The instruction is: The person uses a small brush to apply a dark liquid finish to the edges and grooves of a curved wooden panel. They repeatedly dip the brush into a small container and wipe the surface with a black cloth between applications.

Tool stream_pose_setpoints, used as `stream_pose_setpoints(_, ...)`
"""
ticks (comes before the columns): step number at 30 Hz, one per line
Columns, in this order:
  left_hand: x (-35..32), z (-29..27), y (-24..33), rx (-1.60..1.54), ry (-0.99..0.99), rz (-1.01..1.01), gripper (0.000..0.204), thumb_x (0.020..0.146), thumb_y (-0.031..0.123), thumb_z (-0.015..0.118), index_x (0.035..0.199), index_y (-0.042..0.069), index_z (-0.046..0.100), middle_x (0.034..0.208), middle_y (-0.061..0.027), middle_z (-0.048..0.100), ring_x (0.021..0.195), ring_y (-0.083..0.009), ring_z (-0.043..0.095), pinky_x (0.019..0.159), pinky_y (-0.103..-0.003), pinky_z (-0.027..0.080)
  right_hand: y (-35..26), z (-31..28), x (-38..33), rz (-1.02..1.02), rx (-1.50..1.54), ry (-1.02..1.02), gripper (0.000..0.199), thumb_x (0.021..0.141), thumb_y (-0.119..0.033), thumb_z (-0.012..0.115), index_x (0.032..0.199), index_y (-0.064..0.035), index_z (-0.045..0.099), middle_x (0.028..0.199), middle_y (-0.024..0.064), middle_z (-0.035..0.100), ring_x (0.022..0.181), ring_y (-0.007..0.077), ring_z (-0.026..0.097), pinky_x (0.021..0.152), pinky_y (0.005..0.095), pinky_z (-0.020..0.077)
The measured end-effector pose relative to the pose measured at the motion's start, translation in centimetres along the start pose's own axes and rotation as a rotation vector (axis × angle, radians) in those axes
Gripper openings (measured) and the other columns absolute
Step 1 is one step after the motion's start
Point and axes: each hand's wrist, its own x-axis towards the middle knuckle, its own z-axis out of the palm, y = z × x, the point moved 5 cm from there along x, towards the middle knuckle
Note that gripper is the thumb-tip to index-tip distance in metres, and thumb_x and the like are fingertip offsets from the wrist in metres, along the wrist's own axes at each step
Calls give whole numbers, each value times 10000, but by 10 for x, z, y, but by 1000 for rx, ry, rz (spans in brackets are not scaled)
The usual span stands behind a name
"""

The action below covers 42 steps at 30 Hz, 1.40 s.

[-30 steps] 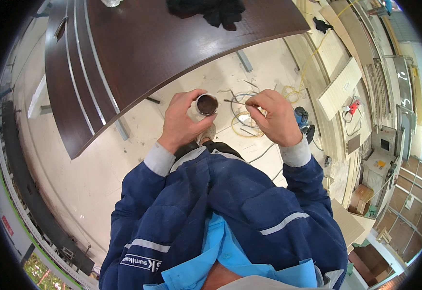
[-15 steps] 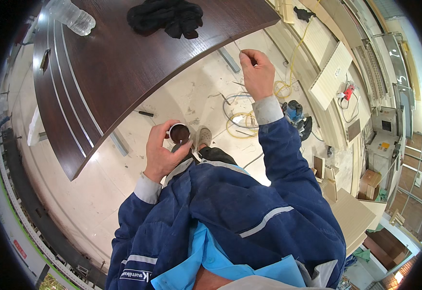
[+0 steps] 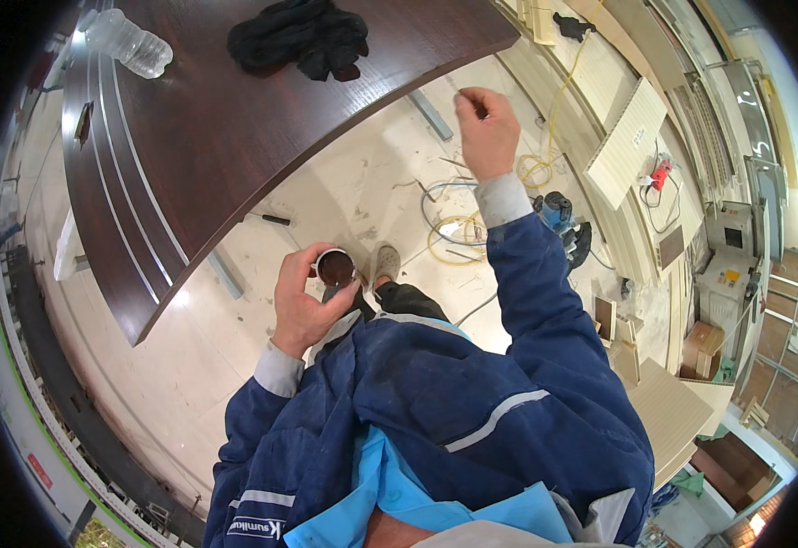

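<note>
My left hand [image 3: 306, 301] is wrapped round a small white-rimmed cup [image 3: 336, 268] with dark brown stuff inside, held upright below the panel's edge. Off the right-hand edge of the dark brown wood-grain panel [image 3: 262, 119], my right hand [image 3: 490, 135] is raised with thumb and finger pinched together. A thin thing seems to stick out from that pinch, too small and blurred to name. On the panel lie black gloves [image 3: 299, 38] and a clear plastic bottle [image 3: 130, 44] on its side.
Under and beside the panel are metal bars [image 3: 431, 114], a coiled yellow hose [image 3: 458, 239] and a blue power tool [image 3: 557, 212] on the floor. Pale boards [image 3: 627, 142] are stacked along the right. A cardboard box [image 3: 700, 350] stands farther right.
My left hand and the cup have dropped slightly. The right hand has moved a little up, and the thin thing in its pinch no longer shows against the panel's edge.
</note>
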Motion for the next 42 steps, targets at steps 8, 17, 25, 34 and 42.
stream_pose_setpoints(8, -8, 1, 3, -11, -5, -6, 574, 763, 191, 907, 1277, 102, 668, 1157, -76, 687, 1038, -240, 663, 849, -357, 548, 33, -27, 47, 105, -82, 152, 163, 923, -194, 748, 1011, -64, 792, 963, 125, 740, 838, 254, 707, 793, 382, 567)
stream_pose_setpoints(17, -19, -4, 4, -5, 3, -11, 592, 758, 183, 910, 1291, 102, 664, 1154, -82, 683, 1028, -240, 663, 848, -358, 553, -31, 31, -33, -76, -18, -204, 153, 917, -139, 779, 1040, -48, 779, 960, 88, 725, 815, 176, 673, 773, 319, 558)
stream_pose_setpoints(25, -32, -10, -2, -42, 35, -44, 585, 766, 188, 901, 1288, 84, 659, 1138, -91, 674, 1004, -243, 660, 846, -358, 553, -44, 41, -55, -153, 33, -228, 109, 918, -141, 748, 1008, -85, 773, 942, 107, 731, 848, 285, 696, 806, 387, 552)
stream_pose_setpoints(34, -40, -28, -14, -46, 27, -50, 564, 766, 188, 897, 1267, 83, 659, 1110, -96, 660, 983, -250, 661, 861, -355, 547, -48, 43, -62, 45, 40, -88, 130, 927, -141, 744, 1030, -65, 769, 925, 102, 705, 805, 255, 670, 741, 357, 548)
stream_pose_setpoints(42, -63, -66, -40, -31, 19, -57, 579, 757, 182, 901, 1276, 89, 664, 1122, -92, 673, 1004, -247, 668, 856, -356, 549, -79, 72, -100, 122, 123, -116, 127, 924, -124, 756, 1024, -48, 769, 932, 109, 726, 803, 230, 694, 743, 348, 562)
